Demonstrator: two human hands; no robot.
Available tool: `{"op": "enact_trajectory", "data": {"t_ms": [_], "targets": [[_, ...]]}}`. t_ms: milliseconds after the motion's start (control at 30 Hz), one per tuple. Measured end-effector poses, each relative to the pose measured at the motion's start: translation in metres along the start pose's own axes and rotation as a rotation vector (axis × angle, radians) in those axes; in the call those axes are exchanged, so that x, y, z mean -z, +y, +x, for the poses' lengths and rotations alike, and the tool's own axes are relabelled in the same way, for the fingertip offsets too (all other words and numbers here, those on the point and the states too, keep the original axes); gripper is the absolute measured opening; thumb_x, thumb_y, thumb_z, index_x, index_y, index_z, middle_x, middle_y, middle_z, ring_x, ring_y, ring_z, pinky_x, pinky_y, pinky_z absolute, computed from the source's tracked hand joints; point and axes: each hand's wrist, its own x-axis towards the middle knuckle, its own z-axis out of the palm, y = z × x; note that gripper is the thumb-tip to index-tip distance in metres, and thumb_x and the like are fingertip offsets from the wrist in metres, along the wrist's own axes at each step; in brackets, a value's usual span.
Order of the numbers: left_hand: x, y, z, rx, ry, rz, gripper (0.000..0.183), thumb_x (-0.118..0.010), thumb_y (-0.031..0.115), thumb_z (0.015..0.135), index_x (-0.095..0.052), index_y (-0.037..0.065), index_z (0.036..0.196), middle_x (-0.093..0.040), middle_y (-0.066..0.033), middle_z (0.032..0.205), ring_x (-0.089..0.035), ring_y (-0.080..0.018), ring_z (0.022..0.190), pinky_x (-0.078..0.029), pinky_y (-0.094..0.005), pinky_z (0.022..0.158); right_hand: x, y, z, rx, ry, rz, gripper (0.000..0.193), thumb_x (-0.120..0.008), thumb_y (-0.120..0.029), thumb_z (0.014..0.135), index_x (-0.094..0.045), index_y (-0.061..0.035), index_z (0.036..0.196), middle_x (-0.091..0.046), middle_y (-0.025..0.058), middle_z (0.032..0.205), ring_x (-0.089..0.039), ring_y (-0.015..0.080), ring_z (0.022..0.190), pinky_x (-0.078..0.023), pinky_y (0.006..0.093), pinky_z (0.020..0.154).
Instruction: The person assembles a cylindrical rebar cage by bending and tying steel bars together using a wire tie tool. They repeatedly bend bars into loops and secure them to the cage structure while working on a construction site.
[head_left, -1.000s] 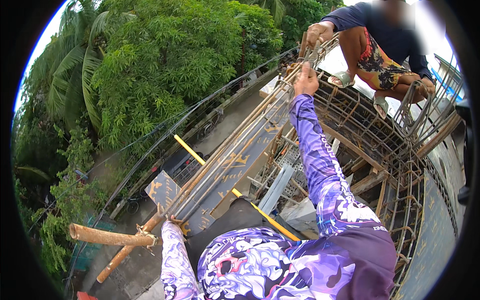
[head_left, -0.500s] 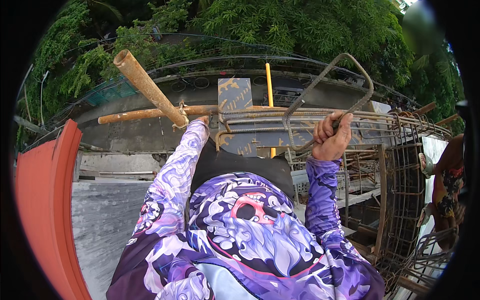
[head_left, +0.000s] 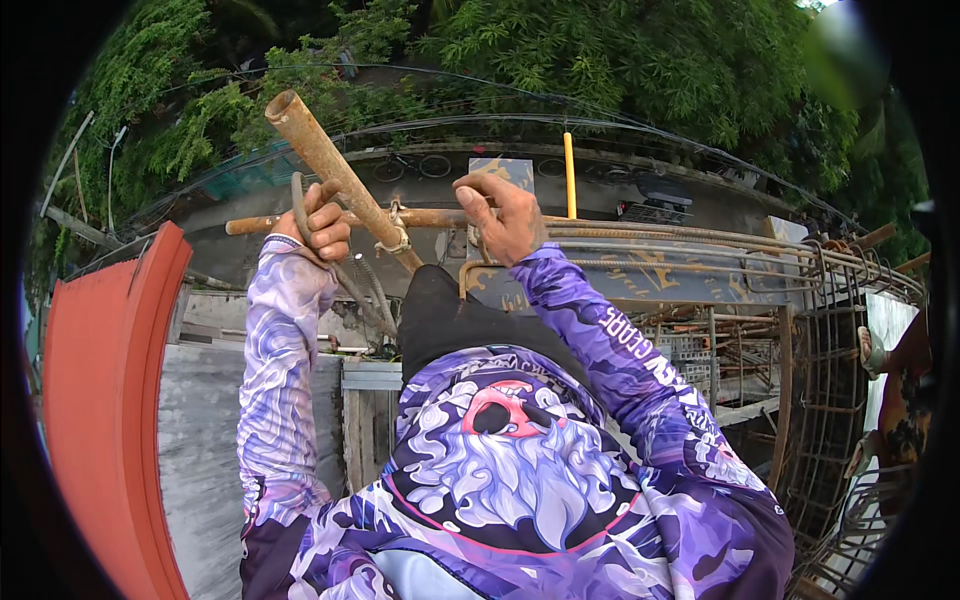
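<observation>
My left hand [head_left: 320, 225] is closed around a bent rusty steel bar [head_left: 345, 275] that curves down past my wrist, right beside a slanted rusty pipe [head_left: 330, 165]. That pipe is wire-tied to a horizontal rusty pipe [head_left: 270, 223] at their crossing. My right hand [head_left: 505, 215] is curled over the near end of a bundle of long rebars [head_left: 680, 240], gripping a rebar stirrup [head_left: 475, 275] that hangs there. Both arms wear purple patterned sleeves. What lies under my right palm is hidden.
A tall rebar cage [head_left: 830, 380] stands at the right, with another person's legs [head_left: 900, 400] at its edge. A red metal roof [head_left: 110, 400] lies at the left, a grey concrete slab [head_left: 200, 440] below. A yellow pole [head_left: 570, 175] and trees are beyond.
My right hand has come down and left with the stirrup, onto the rebar bundle's end. My left hand has shifted from the pipe crossing to grip the bent bar.
</observation>
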Motion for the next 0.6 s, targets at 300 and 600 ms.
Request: {"op": "enact_trajectory", "data": {"t_ms": [300, 600], "targets": [[0.046, -0.033, -0.06, -0.219, 0.725, 0.309, 0.05, -0.037, 0.051, 0.093, -0.056, 0.008, 0.11, -0.032, 0.0034, 0.044, -0.028, -0.0104, 0.032, -0.025, -0.0268, 0.032, 0.029, 0.112, -0.098, -0.633, -0.874, -0.739, 0.057, -0.063, -0.05, 0.079, -0.059, -0.0024, 0.111, -0.063, 0.0154, 0.099, -0.061, 0.0248, 0.097, -0.048, 0.0381, 0.086], [0.061, -0.062, -0.032, -0.035, 0.757, 0.557, 0.025, -0.05, 0.037, 0.092, -0.054, 0.013, 0.088, -0.027, 0.0022, 0.04, -0.024, -0.011, 0.028, -0.021, -0.0268, 0.03, 0.016, 0.162, -0.107, -0.49, -0.922, -0.947, 0.088, -0.072, -0.054, 0.065, -0.038, -0.0107, 0.133, -0.047, 0.013, 0.129, -0.041, 0.0304, 0.122, -0.035, 0.0474, 0.098]]}}
